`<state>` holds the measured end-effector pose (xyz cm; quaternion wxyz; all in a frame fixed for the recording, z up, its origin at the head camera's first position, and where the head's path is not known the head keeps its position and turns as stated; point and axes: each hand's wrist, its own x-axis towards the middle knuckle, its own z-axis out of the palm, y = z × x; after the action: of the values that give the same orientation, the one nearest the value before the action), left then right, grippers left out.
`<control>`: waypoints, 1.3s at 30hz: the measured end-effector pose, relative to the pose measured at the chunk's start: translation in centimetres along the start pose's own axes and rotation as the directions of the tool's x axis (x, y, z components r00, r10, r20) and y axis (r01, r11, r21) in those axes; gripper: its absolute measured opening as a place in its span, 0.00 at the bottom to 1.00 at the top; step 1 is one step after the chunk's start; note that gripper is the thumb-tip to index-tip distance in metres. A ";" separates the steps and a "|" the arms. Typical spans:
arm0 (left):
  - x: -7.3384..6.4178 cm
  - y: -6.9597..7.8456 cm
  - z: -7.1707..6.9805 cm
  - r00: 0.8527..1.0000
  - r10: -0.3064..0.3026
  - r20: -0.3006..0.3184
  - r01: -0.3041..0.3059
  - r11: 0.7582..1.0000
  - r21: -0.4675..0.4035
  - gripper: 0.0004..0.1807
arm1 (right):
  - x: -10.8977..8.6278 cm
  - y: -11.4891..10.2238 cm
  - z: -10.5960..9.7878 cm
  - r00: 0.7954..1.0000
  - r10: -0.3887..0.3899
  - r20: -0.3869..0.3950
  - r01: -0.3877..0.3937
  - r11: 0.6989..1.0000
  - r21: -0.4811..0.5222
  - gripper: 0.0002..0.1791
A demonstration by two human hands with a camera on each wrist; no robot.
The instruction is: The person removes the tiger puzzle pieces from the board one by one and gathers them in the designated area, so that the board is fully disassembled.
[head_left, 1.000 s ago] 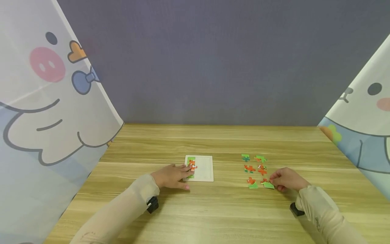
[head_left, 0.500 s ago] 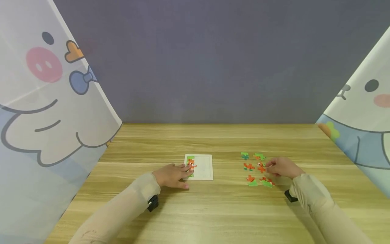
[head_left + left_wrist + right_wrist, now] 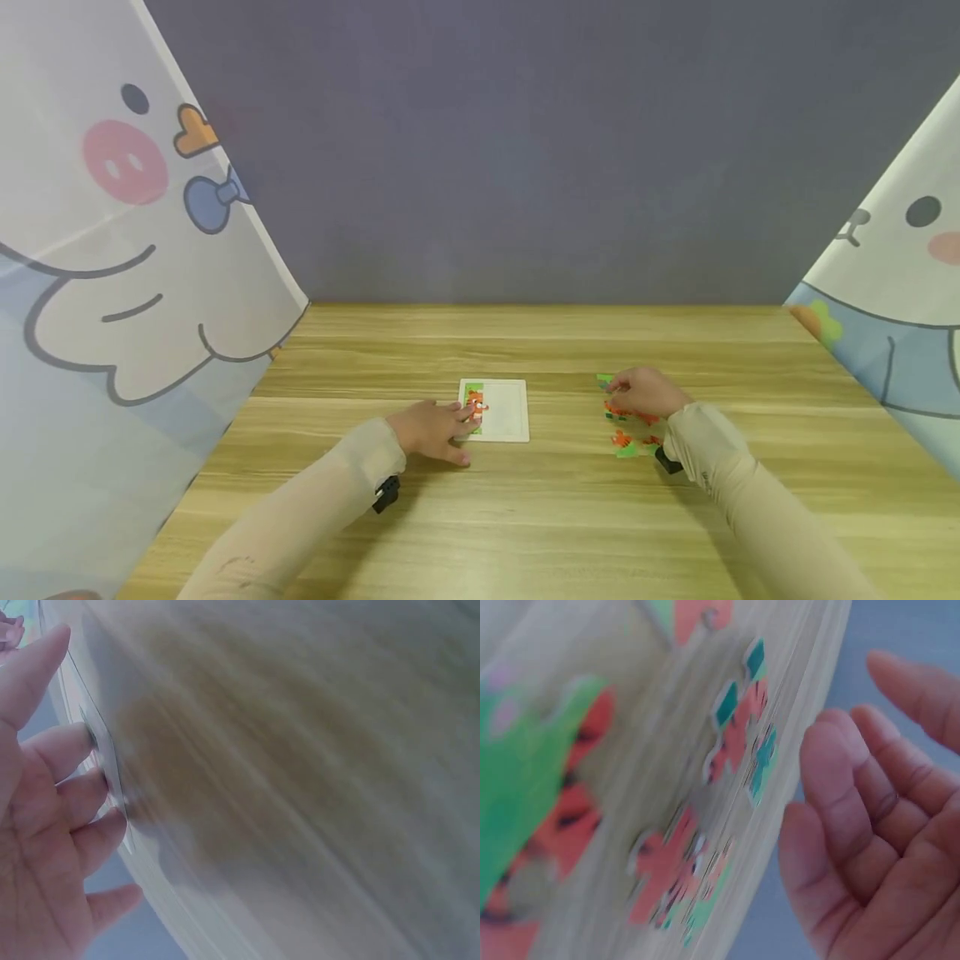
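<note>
My left hand (image 3: 433, 429) lies with spread fingers over the left edge of a white puzzle tray (image 3: 512, 414). A joined strip of green and orange puzzle pieces (image 3: 476, 392) with an animal face fills the tray's left side, partly under those fingers. To the right, my right hand (image 3: 649, 392) hovers over a group of loose puzzle pieces, fingers loosely bent, hiding some of them. The right wrist view shows no piece between its fingers; below lie an orange striped piece (image 3: 733, 735), a teal and green piece (image 3: 763, 766) and another orange piece (image 3: 664, 870).
A wood-grain table (image 3: 480, 533) carries everything. Nearer the front of the group, an orange and green piece (image 3: 622, 442) lies left of the right wrist. A grey partition (image 3: 525, 167) stands behind, with cartoon-printed curtains (image 3: 90, 250) at both sides.
From the group's near right corner, my right hand has moved away from me, then left over the far pieces. The left hand stays on the tray; the view has shifted slightly.
</note>
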<state>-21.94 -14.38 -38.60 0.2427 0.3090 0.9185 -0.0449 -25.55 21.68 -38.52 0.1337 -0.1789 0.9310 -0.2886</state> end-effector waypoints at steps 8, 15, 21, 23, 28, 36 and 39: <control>0.2 0.4 -0.2 1.000 -0.011 0.020 0.010 0.998 0.066 0.39 | 2.7 -1.4 1.7 0.999 -0.040 0.002 0.040 0.995 -0.090 0.16; 0.1 0.3 0.4 1.000 -0.020 0.015 0.020 0.999 0.027 0.39 | 4.2 -4.3 3.2 0.996 -0.049 0.076 0.067 0.965 -0.253 0.13; 0.2 0.3 0.2 1.000 -0.015 0.013 0.015 0.999 0.045 0.39 | 5.1 -5.7 4.3 0.995 -0.047 0.091 0.071 0.960 -0.273 0.13; 0.3 0.3 0.0 1.000 -0.015 0.011 0.015 0.999 0.047 0.39 | 5.4 -6.1 4.6 0.997 -0.036 0.075 0.053 0.971 -0.235 0.13; 0.3 0.3 -0.3 1.000 -0.025 0.016 0.025 0.999 0.023 0.38 | 6.6 -6.7 5.3 0.998 -0.028 0.057 0.035 0.990 -0.135 0.13; 0.3 0.3 0.2 1.000 -0.020 0.013 0.020 1.000 -0.001 0.38 | 8.1 -8.7 6.8 0.996 0.005 0.088 0.009 0.988 -0.156 0.14; 0.3 0.2 0.3 1.000 -0.024 0.008 0.024 1.000 0.000 0.38 | 8.7 -9.5 7.3 0.998 0.019 0.068 -0.005 0.979 -0.205 0.14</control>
<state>-21.89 -14.18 -38.98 0.2457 0.2977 0.9212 -0.0490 -28.39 7.23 -40.01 0.1485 -0.1958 0.9517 -0.1842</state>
